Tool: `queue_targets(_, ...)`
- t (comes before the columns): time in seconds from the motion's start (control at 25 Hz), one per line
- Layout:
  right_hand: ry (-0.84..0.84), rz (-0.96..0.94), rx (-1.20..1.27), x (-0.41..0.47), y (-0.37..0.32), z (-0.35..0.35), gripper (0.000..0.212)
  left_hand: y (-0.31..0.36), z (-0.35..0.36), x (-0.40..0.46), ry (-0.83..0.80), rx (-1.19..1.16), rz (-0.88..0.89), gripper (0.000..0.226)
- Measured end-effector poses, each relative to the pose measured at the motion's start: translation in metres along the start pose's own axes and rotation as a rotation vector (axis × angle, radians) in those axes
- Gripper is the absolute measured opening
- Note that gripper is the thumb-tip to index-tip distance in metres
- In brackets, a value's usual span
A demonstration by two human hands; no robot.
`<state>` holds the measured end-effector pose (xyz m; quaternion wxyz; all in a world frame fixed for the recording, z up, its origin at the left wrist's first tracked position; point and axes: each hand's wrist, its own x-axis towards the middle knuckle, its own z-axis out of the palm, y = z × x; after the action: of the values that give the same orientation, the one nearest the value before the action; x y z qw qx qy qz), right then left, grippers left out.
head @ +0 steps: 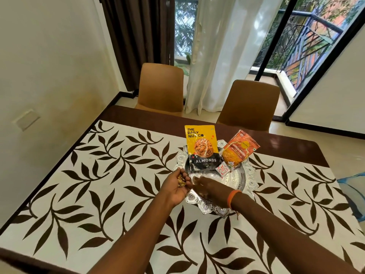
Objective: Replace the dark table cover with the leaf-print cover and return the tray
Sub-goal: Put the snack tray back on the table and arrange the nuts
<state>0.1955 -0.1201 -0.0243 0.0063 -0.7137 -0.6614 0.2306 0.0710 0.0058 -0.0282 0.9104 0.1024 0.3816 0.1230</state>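
The leaf-print cover [110,186], white with dark brown leaves, lies spread over the table [276,143], whose glossy brown top shows bare along the far edge. On the cover, toward the far middle, sits the tray [249,176], a round silver dish with a scalloped, embossed rim. In it a yellow and black almonds packet [203,148] leans across the far left part, an orange snack packet [238,150] lies at the far right with its top hanging past the rim, and a small white and red sachet [222,169] rests between them near the tray's middle. The left hand [177,185] is cupped palm up just beside the tray's left rim, fingers curled loosely around a few pale nut shells [180,180]. The right hand [210,189], with an orange band at the wrist, reaches over the near side of the tray, blurred; whether its fingers pinch anything cannot be told. Two tan chairs [161,88] stand beyond the table.
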Motion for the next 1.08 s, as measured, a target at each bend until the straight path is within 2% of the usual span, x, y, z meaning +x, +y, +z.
queue_targets(0.16, 0.026, -0.118, -0.293, 0.000, 0.002, 0.006, 0.051, -0.002, -0.003, 0.002, 0.012, -0.014, 0.005, 0.035)
queue_targets(0.28, 0.079, -0.167, -0.284, -0.009, 0.006, 0.012, 0.037, -0.003, -0.001, 0.003, 0.013, -0.029, -0.009, 0.035)
queue_targets(0.36, 0.081, -0.130, -0.307, -0.010, 0.004, 0.011, 0.030, -0.003, 0.003, 0.004, 0.013, -0.036, -0.013, 0.036)
queue_targets(0.52, 0.035, 0.064, -0.263, 0.003, -0.003, 0.005, 0.025, -0.005, 0.010, 0.005, 0.016, -0.005, -0.010, 0.035)
queue_targets(0.64, 0.149, 0.289, -0.040, 0.009, -0.002, 0.000, 0.017, -0.009, 0.013, 0.006, 0.031, 0.026, -0.001, 0.034)
queue_targets(0.76, 0.277, 0.435, 0.182, 0.005, 0.006, -0.005, 0.016, -0.011, 0.015, 0.007, 0.056, 0.090, 0.011, 0.035)
queue_targets(0.88, 0.474, 0.583, 0.552, -0.009, 0.006, -0.009, 0.010, -0.015, 0.019, 0.007, 0.088, 0.120, 0.006, 0.034)
queue_targets(1.0, 0.710, 0.537, 1.110, -0.023, -0.007, -0.025, 0.013, -0.021, 0.026, 0.006, 0.075, 0.103, -0.005, 0.034)
queue_targets(1.08, 0.712, 0.391, 1.153, -0.024, -0.018, -0.040, 0.015, -0.026, 0.032, 0.004, 0.040, 0.075, -0.019, 0.036)
